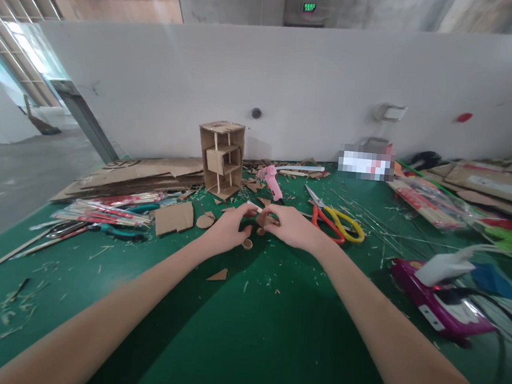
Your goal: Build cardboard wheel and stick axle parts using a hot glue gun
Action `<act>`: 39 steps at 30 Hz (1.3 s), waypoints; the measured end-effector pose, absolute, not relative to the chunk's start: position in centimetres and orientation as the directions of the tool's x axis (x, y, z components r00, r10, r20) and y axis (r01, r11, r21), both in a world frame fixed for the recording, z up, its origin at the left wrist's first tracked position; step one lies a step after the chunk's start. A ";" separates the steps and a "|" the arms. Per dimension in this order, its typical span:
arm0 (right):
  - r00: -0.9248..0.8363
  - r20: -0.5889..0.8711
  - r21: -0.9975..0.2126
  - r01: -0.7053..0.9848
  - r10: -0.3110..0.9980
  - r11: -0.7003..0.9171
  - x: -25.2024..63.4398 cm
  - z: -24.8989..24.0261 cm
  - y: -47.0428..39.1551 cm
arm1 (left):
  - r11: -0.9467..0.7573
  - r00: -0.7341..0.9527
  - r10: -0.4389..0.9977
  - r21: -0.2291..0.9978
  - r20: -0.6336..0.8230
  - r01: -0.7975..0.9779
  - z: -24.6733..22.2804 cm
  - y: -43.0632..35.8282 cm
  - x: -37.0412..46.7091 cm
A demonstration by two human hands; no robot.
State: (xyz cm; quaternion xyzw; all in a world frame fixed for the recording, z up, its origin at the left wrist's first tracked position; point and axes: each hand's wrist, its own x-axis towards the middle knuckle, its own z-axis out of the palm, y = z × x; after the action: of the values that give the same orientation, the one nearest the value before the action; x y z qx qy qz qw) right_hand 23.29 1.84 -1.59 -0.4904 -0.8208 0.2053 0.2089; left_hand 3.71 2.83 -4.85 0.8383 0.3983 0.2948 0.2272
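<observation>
Left hand: fingers pinched onto a small cardboard piece; mid-worktop
Right hand: pinching the same piece; its shape mostly hidden
Cardboard ring: under left hand, half covered
Scissors: just right of the hands

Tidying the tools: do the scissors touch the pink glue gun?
Apart. The head view shows bare green table between the scissors and the pink glue gun.

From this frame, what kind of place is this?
Likely a craft or model-making workbench in a bare, industrial-looking hall: green table strewn with cardboard scraps, a small cardboard house model, a pink glue gun, scissors. Both hands pinch a small cardboard piece.
</observation>
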 end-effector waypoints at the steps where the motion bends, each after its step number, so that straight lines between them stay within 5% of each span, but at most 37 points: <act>1: -0.439 0.130 -0.526 0.730 0.889 0.437 23.4 -1.6 1.8 | -0.565 0.510 0.809 0.631 0.294 0.532 -4.8 2.8 3.7; 7: -0.413 0.159 -0.345 0.828 0.897 0.443 24.0 -2.2 2.1 | -0.512 0.504 0.835 0.648 0.221 0.564 -4.7 2.2 4.4; 13: -0.399 0.217 -0.434 0.778 0.891 0.454 23.9 -2.4 2.4 | -0.503 0.445 0.851 0.675 0.278 0.540 -5.4 2.6 4.9; 16: -0.288 0.292 -0.691 0.596 0.912 0.410 23.4 -2.3 2.6 | -0.465 0.345 0.880 0.740 0.327 0.485 -4.6 3.0 4.7; 20: -0.141 0.110 -0.986 0.111 0.984 0.126 22.5 -2.2 2.6 | -0.414 0.197 0.910 0.838 0.365 0.357 -2.8 3.0 4.4; 26: -0.210 -0.067 -0.939 -0.318 0.975 -0.133 21.7 -2.3 2.0 | -0.395 0.192 0.916 0.879 0.353 0.266 -1.9 2.4 4.7; 39: -0.251 -0.059 -0.907 -0.390 0.966 -0.157 21.4 -2.1 1.6 | -0.351 0.185 0.931 0.911 0.315 0.215 -1.1 1.4 5.3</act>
State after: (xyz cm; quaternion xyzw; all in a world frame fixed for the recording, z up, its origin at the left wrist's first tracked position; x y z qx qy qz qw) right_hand 21.42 1.55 -2.12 -0.3499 -0.4116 0.6753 0.5021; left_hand 5.27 1.38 -1.11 0.6710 0.4268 0.4749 0.3770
